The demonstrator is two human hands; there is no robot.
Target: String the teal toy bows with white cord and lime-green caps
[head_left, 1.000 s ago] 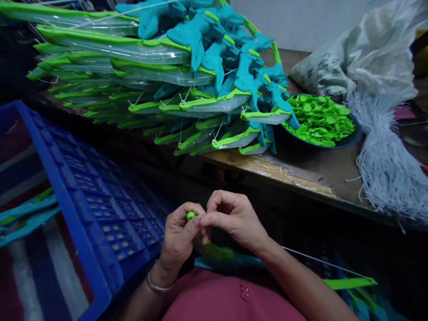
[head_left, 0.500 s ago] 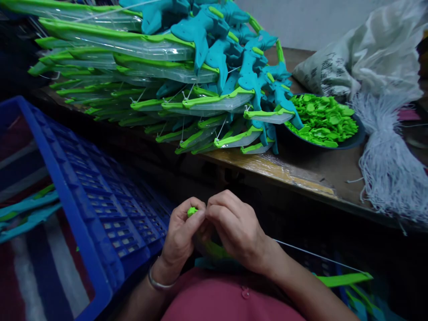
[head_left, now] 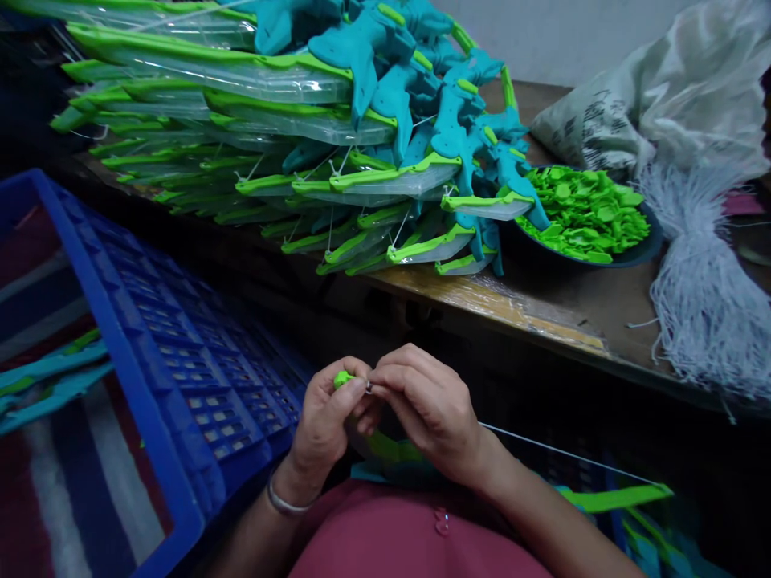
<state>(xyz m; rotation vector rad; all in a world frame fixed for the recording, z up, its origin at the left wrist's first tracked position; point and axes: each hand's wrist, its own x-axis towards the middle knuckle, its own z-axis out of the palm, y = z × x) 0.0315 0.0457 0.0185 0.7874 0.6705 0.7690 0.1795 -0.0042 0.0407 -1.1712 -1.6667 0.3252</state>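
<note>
My left hand (head_left: 328, 413) is closed in a pinch round a small bright green plastic piece (head_left: 343, 378), which pokes out between thumb and forefinger. Against it, my right hand (head_left: 425, 405) has thumb and fingers pressed together on a bit of white cord (head_left: 369, 387) at the left fingertips. A taut white cord (head_left: 560, 454) runs from behind my right wrist to the tip of a green plastic limb (head_left: 626, 499) at lower right. Below my hands, a teal and green plastic body (head_left: 391, 461), looking like a toy bow, lies across my lap, mostly hidden.
Teal and green toy bows (head_left: 446, 128) are stacked on the table (head_left: 542, 321). Beside them stand a dark bowl (head_left: 647, 245) of small green pieces, a bundle of white cords (head_left: 704, 297) and a white sack (head_left: 602, 128). A blue crate (head_left: 181, 449) is at left.
My fingertips have parted slightly, so a bit of white cord now shows between them. The green piece has shifted a little to the left.
</note>
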